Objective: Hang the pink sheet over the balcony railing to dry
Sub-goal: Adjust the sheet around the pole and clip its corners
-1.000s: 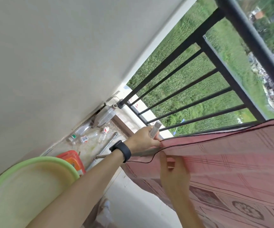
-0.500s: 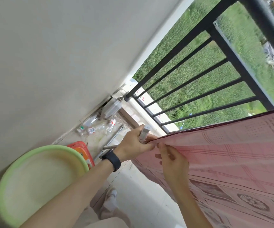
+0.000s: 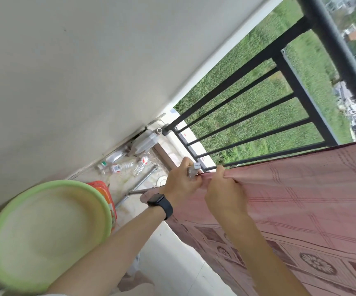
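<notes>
- Pinching the corner hem of the soft pink patterned cotton sheet (image 3: 301, 199) with my right hand (image 3: 224, 193), fingers closed on a fold, at the centre of the frame.
- My left hand (image 3: 183, 180) is closed on a small grey plastic clothes peg (image 3: 194, 169) at the same corner.
- The sheet fills the lower right of the frame and seems to hang over the black metal balcony railing (image 3: 279, 99).
- I judge it limp and heavy if wet; best gripped along the hem.

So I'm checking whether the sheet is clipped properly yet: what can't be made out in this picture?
All in the head view:
- Clip: mostly hidden in the left hand; whether it bites the sheet is unclear.
- Sheet: cut off by the right and bottom edges.
- Railing: the top bar under the sheet is covered by it.
- Bottles: labels too small.
- Basin: blurred.
</notes>
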Demonstrator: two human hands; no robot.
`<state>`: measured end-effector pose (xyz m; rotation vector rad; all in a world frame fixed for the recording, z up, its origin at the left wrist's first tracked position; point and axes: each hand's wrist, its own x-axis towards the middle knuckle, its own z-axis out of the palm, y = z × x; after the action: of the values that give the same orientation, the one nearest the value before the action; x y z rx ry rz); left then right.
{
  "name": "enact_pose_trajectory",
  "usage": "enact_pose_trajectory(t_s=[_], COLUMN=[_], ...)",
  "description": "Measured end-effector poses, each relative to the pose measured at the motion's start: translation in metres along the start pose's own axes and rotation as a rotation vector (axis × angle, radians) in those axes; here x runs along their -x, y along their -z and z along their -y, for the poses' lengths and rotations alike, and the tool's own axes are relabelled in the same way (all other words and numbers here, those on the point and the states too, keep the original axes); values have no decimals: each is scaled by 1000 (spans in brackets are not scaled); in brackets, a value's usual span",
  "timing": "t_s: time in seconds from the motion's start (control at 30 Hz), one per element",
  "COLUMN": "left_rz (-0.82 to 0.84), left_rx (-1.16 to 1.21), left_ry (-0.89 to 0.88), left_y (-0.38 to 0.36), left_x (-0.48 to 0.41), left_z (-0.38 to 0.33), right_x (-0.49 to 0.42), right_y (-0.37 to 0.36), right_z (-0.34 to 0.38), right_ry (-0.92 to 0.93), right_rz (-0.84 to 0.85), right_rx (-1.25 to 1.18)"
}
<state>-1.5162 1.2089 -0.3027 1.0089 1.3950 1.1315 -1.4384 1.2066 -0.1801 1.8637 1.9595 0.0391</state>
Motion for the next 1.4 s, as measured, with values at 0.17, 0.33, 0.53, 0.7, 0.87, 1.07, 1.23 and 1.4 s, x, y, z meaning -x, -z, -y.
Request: enact_pose_trajectory(t_s=[0.17,0.33,0.53,0.7,0.87,1.07,1.23,1.4], left_rz=[103,280,250,171,-11,-138,-113,34], left_rx=[47,-188,-336,-406,-274,-133,-108,-38], left_ry=[49,16,-104,-273,-89,-26,-22,38], left_y=[9,13,6,3,-14,-22,-18,18], left_x=[8,0,-16,-30,-35,-17,-6,-17], left_z=[28,38,40,49,67,92,90,91], right_x=[9,15,13,15,8,-28,-25,-11], right_y=[-21,-45,-47,-45,-47,-61,-78,-96], right_z=[-7,-33,-46,-32,-2,20,19,2], right_ry=[38,126,247,180,199,29,74,177], right_rz=[-92,-118,-150,-133,-84,2,-132,-146], right_rx=[22,-101,-248,-259,-263,-44,-89,-188])
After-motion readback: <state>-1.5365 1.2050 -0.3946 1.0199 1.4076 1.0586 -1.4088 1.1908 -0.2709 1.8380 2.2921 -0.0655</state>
